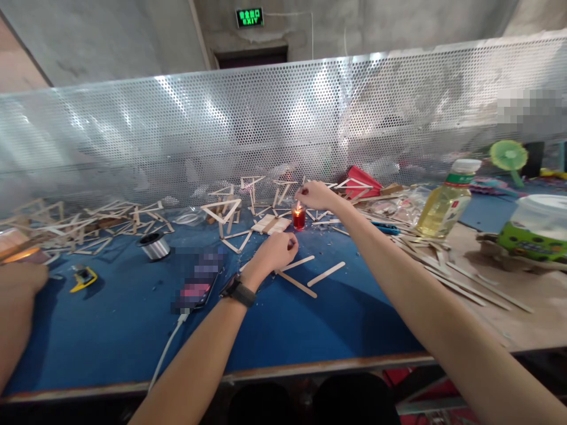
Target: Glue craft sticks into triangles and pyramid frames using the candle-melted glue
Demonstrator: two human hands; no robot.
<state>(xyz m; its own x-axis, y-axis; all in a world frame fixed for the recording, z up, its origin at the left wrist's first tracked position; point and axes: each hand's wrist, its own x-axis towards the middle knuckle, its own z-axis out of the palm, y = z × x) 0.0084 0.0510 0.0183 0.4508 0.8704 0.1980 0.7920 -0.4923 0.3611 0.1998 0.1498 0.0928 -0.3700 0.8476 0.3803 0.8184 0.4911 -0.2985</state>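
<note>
A small red glass candle (pixel 299 221) burns at the middle of the blue table. Just over its flame is my right hand (pixel 316 196), with thumb and fingers pinched together. A small pale tip shows below those fingers, too little to name. Nearer to me, my left hand (pixel 277 255) is curled with its fingertips together, and what it may hold is hidden. Beside and under it lie loose craft sticks (pixel 326 274). Behind that hand lies a flat panel of joined sticks (pixel 271 224). Stick triangles (pixel 221 210) stand to its left.
A phone (pixel 201 280) with a white cable, a wire spool (pixel 153 246) and a yellow cutter (pixel 84 277) lie to the left. Another person's hand (pixel 24 277) is at the left edge. At right stand a bottle (pixel 445 200) and a tub (pixel 534 230); a perforated metal screen (pixel 274 118) rises behind.
</note>
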